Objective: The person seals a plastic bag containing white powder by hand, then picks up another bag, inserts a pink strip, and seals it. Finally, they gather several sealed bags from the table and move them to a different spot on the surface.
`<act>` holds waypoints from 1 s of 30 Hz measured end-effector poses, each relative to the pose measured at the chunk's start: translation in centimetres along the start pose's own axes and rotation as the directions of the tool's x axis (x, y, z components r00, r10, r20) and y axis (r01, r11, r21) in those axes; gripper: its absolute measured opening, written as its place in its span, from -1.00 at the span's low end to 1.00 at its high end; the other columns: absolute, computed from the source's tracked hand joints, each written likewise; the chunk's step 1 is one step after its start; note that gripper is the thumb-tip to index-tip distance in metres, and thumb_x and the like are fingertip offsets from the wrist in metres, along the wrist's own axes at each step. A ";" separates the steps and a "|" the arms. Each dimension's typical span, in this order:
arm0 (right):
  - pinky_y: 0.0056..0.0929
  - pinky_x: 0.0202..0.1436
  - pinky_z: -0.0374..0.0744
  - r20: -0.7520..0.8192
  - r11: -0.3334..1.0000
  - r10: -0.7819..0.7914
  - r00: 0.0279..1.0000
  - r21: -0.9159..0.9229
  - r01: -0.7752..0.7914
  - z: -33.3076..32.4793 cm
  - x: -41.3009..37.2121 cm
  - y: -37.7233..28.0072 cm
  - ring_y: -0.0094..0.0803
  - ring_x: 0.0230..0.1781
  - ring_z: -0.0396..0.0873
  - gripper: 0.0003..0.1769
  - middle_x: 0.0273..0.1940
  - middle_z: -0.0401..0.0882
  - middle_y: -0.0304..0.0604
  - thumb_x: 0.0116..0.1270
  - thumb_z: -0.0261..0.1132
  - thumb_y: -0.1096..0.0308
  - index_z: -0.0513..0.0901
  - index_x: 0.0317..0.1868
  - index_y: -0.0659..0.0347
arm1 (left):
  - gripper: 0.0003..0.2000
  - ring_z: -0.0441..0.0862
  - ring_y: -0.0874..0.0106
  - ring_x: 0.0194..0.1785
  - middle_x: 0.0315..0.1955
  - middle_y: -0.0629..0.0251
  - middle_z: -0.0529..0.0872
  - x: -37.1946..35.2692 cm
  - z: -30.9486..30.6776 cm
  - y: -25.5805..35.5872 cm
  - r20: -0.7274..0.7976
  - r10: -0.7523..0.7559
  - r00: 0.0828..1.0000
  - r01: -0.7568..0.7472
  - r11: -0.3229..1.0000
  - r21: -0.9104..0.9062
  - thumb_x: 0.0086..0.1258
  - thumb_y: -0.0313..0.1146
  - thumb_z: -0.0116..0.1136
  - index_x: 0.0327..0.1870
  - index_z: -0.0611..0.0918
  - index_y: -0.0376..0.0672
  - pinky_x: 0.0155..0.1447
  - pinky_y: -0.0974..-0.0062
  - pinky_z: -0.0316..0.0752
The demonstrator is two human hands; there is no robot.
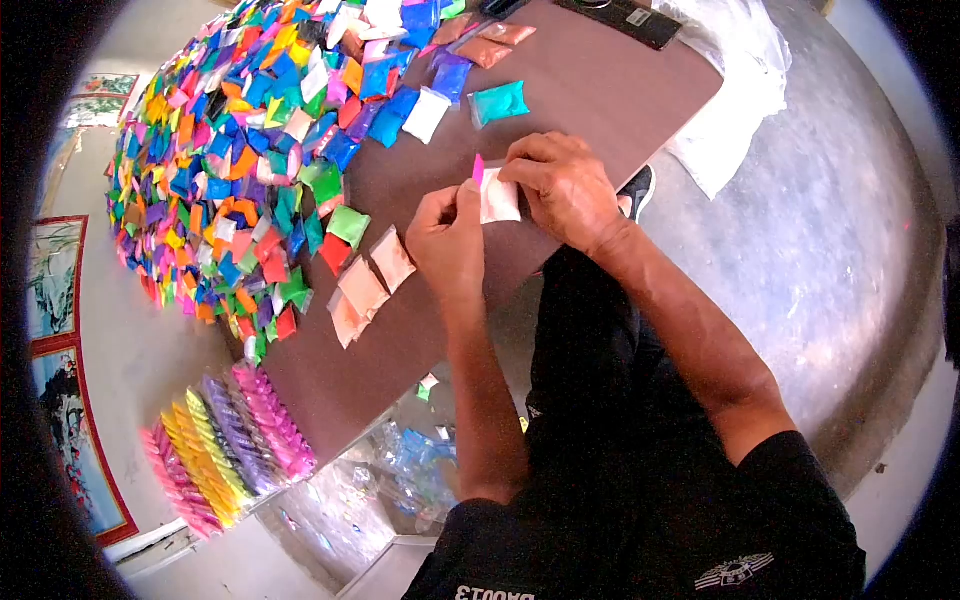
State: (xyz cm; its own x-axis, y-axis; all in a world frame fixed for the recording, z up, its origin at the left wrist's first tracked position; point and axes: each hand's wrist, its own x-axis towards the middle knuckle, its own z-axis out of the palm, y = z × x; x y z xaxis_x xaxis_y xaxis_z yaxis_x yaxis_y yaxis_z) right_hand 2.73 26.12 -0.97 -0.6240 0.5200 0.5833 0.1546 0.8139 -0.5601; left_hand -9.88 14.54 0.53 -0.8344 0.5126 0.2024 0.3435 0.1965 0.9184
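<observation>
Between my two hands, over the near edge of the brown table, is a small clear packet with pale pink-white contents [500, 197]. My left hand [450, 230] pinches its left side, where a bright pink strip [478, 170] sticks up by the fingertips. My right hand [560, 185] has its fingers closed on the packet's upper right corner. Left of my left hand, several peach-coloured packets [365, 287] lie side by side on the table. A teal packet [499, 102] lies beyond my hands.
A large heap of colourful packets [240, 150] covers the table's far left. Rows of pink, yellow and purple packets [230, 440] stand at the lower left corner. A black device [630, 20] and white plastic bag [725, 120] are at the upper right.
</observation>
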 end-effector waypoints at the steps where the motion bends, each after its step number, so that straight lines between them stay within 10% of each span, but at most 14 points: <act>1: -0.19 0.09 0.55 -0.010 1.000 -0.007 1.000 0.000 0.007 -0.1 0.0 0.0 -0.22 0.00 0.65 -0.77 -0.06 0.72 -0.28 0.15 0.37 0.45 0.81 -0.16 0.04 | -0.83 0.59 0.64 -0.37 -0.44 0.42 0.75 -0.1 0.0 0.1 0.029 0.065 0.997 -0.067 0.997 0.043 0.41 -0.37 0.43 -0.26 0.77 -0.33 -0.24 0.60 0.50; 21: -0.15 -0.05 0.69 -0.062 0.996 0.020 0.998 0.089 -0.014 0.0 0.7 -1.0 -0.01 -0.16 0.73 -0.90 -0.15 0.75 -0.09 0.23 0.36 0.55 0.76 -0.26 0.19 | -0.84 0.62 0.50 -0.40 -0.46 0.22 0.74 -0.6 -3.2 1.3 -0.045 0.235 0.971 -0.222 0.954 0.202 0.42 -0.35 0.38 -0.26 0.73 -0.29 -0.24 0.44 0.53; 30: -0.13 0.15 0.63 0.085 0.997 0.054 0.995 -0.056 -0.049 -1.7 0.6 -3.1 -0.04 0.06 0.70 -0.59 0.07 0.72 0.00 0.16 0.58 0.20 0.80 -0.02 0.19 | -0.88 0.54 0.64 -0.36 -0.44 0.43 0.72 3.2 -17.3 -0.5 -0.458 0.319 0.829 -0.238 0.944 0.227 0.45 -0.39 0.40 -0.24 0.76 -0.25 -0.25 0.53 0.48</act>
State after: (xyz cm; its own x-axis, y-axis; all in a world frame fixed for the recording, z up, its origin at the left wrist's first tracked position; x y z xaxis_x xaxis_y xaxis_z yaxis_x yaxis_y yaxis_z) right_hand 3.17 24.35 2.06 -0.6774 0.5390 0.5005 0.2276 0.8006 -0.5542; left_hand -20.22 1.61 6.57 -0.7801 0.1047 0.6168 0.6206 0.2536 0.7420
